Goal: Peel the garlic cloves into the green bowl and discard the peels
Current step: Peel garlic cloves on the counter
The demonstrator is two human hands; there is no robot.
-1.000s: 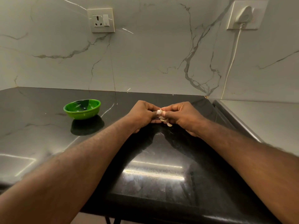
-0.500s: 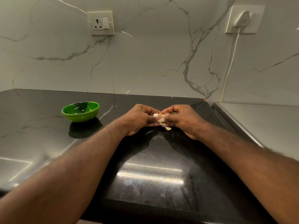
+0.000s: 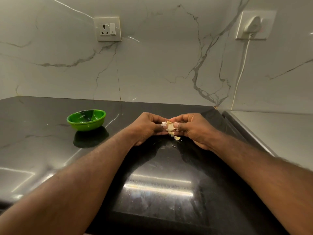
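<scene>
A pale garlic clove [image 3: 170, 127] with loose papery skin is pinched between the fingertips of my left hand [image 3: 149, 127] and my right hand [image 3: 193, 129], just above the black countertop [image 3: 160, 167]. White flakes of peel curl off its top, and a small peel piece [image 3: 177, 137] hangs or lies right below it. The green bowl [image 3: 86, 119] stands on the counter to the left of my left hand, about a hand's width away. I cannot tell whether anything lies inside it.
The marble wall behind carries a socket with a switch [image 3: 108, 29] and a plugged socket [image 3: 254, 25] whose white cable [image 3: 240, 73] drops to the counter's back right corner. A grey surface [image 3: 274, 129] adjoins the counter on the right.
The hands stay together on the clove. More of the peel has come loose at the top, and the camera view has tilted slightly.
</scene>
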